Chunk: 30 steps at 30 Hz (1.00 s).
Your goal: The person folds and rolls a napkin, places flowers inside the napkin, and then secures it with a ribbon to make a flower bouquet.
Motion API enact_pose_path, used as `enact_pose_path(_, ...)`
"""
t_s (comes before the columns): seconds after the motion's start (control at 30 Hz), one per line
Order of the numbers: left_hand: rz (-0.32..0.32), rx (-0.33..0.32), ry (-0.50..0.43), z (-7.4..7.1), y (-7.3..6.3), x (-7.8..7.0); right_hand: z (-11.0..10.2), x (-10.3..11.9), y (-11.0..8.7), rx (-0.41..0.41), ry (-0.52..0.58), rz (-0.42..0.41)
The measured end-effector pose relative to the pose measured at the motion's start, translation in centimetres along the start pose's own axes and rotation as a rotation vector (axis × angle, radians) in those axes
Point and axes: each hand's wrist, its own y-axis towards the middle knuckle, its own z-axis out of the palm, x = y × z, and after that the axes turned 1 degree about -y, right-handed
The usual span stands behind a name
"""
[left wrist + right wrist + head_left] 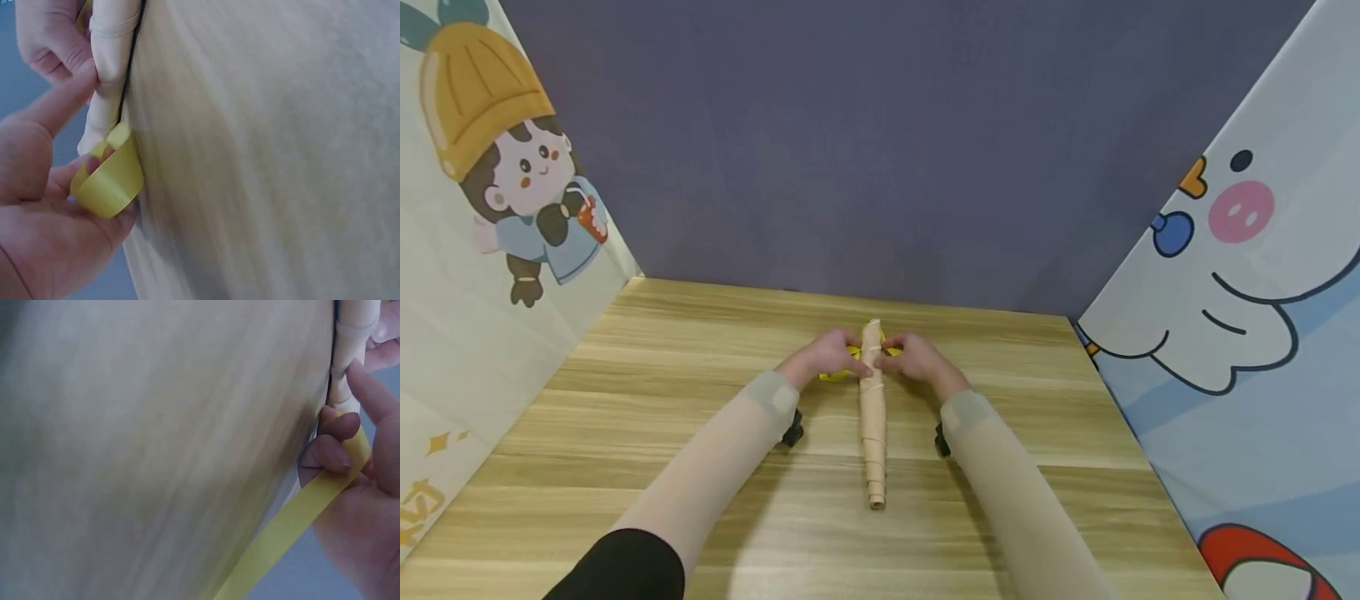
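Observation:
A long beige roll [872, 425] with stepped, tapering layers lies lengthwise on the table, and thin bands cross it. At its far end are my left hand [831, 353] and my right hand [921, 360], one on either side. Yellow ribbon [835, 377] shows beside the roll there. In the left wrist view a loop of the ribbon [112, 187] curves about the left fingers, while the thumb touches the roll. The right wrist view has curled right fingers gripping a flat strip of ribbon [281, 525], with that thumb against the roll. The ribbon's part under the roll is hidden.
The wood-grain table [1045, 433] ends at a dark grey-blue back panel [880, 150]. Printed cartoon panels stand along the left side [467, 350] and right side [1285, 450]. Dark devices [793, 428] sit under both wrists.

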Motion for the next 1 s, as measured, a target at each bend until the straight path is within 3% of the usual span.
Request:
enact_pose_path(0.27, 0.043, -0.099, 0.047, 0.9, 0.1, 0.0, 0.3, 0.3, 0.0, -0.030, -0.052, 0.016)
enact_pose_path(0.47, 0.031, -0.154, 0.044, 1.2, -0.1, 0.3, 0.2, 0.3, -0.2, -0.038, -0.080, 0.025)
enact_pose_path(0.73, -0.010, -0.158, 0.043, 1.4, 0.1, 0.5, 0.3, 0.4, -0.4, -0.055, -0.110, 0.038)
enact_pose_path(1.0, 0.010, -0.183, 0.046, 1.5, -0.4, 0.7, 0.1, -0.2, -1.0, -0.060, -0.051, -0.009)
